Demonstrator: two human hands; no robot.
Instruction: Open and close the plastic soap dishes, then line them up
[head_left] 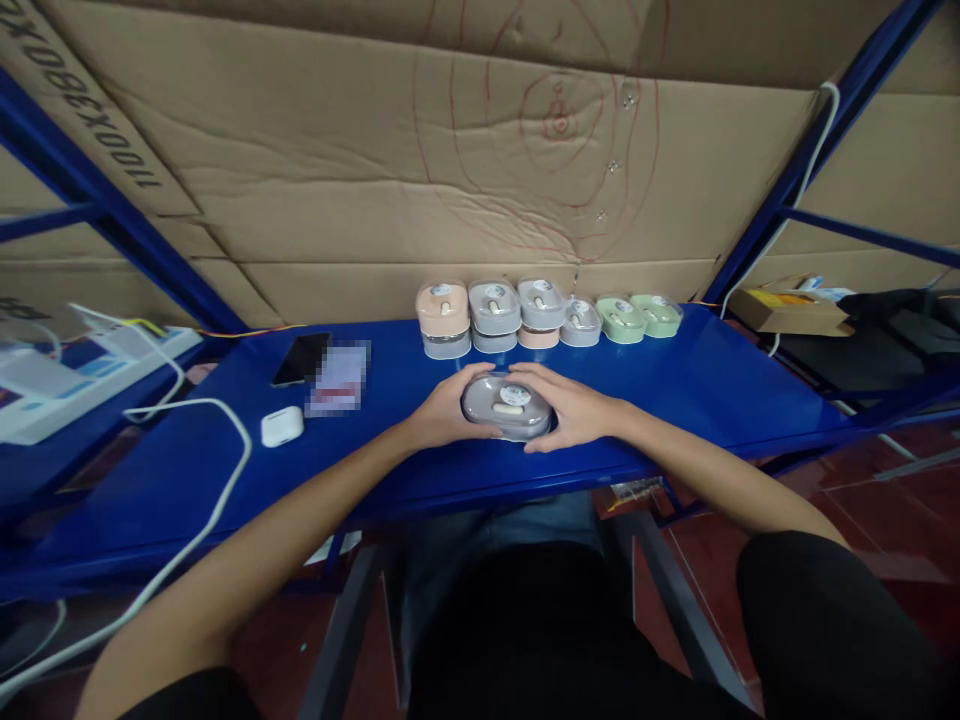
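A grey lidded box point(495, 395) with a clear top, a pale knob and a round sticker is between my hands, near the front edge of the blue table point(405, 375). My left hand point(448, 408) wraps round its left end, thumb at the front. Round the right end curls my right hand point(574, 408), its fingers over the back corner. Behind it stands a row of similar boxes: an orange one point(442, 310), a grey one point(495, 308) and another grey one point(541, 303), each stacked on a second box, then a single grey box point(580, 325) and two green boxes point(622, 320).
On the left lie a dark phone point(300, 358), a blurred-out card point(339, 378) and a white earbud case point(282, 427). A white cable point(232, 480) crosses the table's left side. Cardboard point(337, 150) walls the back, between blue metal posts point(814, 150). An open carton point(795, 312) sits at right.
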